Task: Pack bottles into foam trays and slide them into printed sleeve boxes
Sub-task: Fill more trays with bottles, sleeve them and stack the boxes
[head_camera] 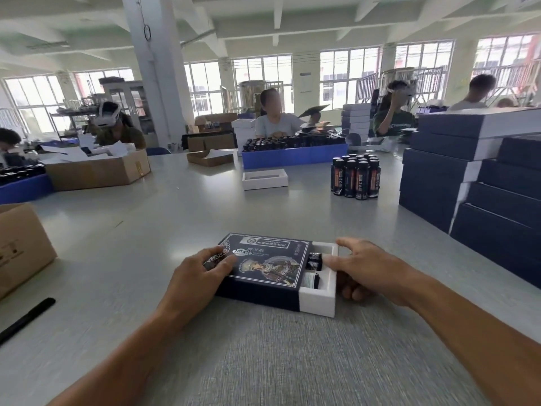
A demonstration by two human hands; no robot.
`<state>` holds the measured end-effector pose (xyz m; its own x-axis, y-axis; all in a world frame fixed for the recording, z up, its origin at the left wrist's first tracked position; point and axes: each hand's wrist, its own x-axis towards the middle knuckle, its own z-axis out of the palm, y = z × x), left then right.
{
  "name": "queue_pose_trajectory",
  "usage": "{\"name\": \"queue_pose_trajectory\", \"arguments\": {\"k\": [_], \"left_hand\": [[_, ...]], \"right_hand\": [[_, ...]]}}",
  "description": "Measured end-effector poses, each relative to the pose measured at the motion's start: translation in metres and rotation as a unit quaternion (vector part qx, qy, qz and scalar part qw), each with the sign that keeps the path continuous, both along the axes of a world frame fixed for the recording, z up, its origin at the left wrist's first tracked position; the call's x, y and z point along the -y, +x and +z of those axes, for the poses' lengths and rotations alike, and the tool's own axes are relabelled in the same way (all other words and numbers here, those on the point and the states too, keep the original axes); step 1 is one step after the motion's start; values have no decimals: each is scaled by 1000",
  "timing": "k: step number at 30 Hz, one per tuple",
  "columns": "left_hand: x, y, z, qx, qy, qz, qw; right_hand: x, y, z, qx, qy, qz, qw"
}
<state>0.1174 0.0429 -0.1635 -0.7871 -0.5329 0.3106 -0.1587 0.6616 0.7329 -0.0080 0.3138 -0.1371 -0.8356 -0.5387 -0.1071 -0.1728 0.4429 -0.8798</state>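
A dark blue printed sleeve box [263, 268] lies on the grey table in front of me. A white foam tray [319, 300] sticks out of its right end, with the caps of dark bottles [313, 261] showing in it. My left hand [199, 276] holds the sleeve's left end, fingers curled over the top. My right hand [363, 271] grips the tray's right end, thumb on its rim and fingers over the far edge. A cluster of several loose dark bottles [355, 175] stands farther back on the right.
Stacks of finished dark boxes [474, 183] fill the right side. An empty white tray [265, 178] and a blue crate of bottles [292, 156] sit at the back. Cardboard boxes [96, 171] stand on the left; a black pen [26, 319] lies near the left edge. Other people work behind.
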Motion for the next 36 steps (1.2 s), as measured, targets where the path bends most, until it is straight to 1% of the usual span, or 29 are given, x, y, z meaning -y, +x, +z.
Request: {"name": "queue_pose_trajectory", "arguments": {"k": [5,11,13,18,25,36], "left_hand": [[-12,-1,0,-8,-14,-7,1000],[-18,0,2,-23,39,-5,999],[-24,0,2,-16,42,-15,999],[-43,0,0,10,-8,-55,998],[-55,0,2,43,-46,-51,997],[-55,4,-3,49,-51,-46,996]], "right_hand": [[-4,-1,1,10,-10,-13,1000],[-6,0,3,30,-22,-13,999],[-7,-1,3,27,-21,-8,999],[-6,-1,3,13,-14,18,1000],[2,0,0,-16,26,8,999],[3,4,5,-3,51,2,999]]}}
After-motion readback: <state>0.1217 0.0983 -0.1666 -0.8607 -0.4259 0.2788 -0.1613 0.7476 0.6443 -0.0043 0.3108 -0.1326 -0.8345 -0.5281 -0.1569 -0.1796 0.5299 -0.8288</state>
